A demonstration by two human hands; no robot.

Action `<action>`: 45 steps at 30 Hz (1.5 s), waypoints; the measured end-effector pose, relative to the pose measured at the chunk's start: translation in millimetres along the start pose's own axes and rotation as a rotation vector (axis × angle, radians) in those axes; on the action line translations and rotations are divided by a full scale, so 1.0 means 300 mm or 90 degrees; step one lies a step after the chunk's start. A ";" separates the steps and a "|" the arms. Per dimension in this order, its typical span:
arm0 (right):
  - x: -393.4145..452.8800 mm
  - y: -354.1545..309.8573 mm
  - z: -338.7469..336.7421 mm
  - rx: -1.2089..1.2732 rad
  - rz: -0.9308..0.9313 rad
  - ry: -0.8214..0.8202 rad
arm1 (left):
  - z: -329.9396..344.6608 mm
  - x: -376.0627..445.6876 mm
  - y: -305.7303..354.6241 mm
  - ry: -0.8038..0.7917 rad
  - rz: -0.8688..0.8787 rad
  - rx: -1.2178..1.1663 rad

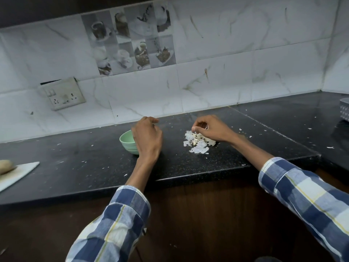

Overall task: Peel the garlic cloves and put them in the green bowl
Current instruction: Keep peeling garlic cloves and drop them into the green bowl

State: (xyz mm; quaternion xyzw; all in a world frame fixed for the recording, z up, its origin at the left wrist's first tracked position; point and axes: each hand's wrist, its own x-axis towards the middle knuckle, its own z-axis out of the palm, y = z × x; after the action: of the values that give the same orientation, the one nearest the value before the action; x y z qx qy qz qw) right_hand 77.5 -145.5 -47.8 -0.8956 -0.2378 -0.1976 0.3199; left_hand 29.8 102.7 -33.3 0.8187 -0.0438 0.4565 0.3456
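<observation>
Two hands over black counter [188, 167]: left hand [148, 138], loosely curled, above green bowl [127, 141] at nine o'clock; right hand [210, 129] pinching among garlic cloves [196, 138] at three. Next: picking one, peeling.

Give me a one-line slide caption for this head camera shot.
Left hand over pale green bowl; right hand reaching into white garlic pile on black counter.

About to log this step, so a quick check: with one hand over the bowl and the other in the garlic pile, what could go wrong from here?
1. The left hand hovers by the small pale green bowl, hiding its near side; a nudge might tip it.
2. Cloves lie mixed with the loose white papery garlic skins; the right hand could carry skin into the bowl.
3. Skin flecks dot the black speckled stone counter and may scatter further.
</observation>
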 end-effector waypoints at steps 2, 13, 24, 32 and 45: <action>-0.009 -0.018 0.002 -0.029 -0.026 -0.032 | 0.005 -0.011 0.003 -0.024 0.033 -0.003; -0.001 -0.086 -0.010 -0.231 -0.079 -0.184 | 0.183 -0.039 0.087 -0.177 0.158 -0.111; -0.018 -0.003 -0.245 0.095 0.072 0.041 | 0.329 -0.038 0.076 -0.244 0.149 -0.148; -0.098 0.063 -0.302 -0.006 0.103 -0.124 | 0.316 -0.062 0.074 -0.280 0.197 -0.143; -0.103 0.037 -0.246 0.023 0.083 -0.090 | 0.296 -0.082 0.099 -0.311 0.242 -0.145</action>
State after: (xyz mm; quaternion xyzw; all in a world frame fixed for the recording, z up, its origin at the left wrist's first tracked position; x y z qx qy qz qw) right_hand 43.7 -211.6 -15.9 -0.9148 -0.2049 -0.1085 0.3307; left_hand 67.8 20.3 -67.3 0.8371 -0.3281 0.2954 0.3232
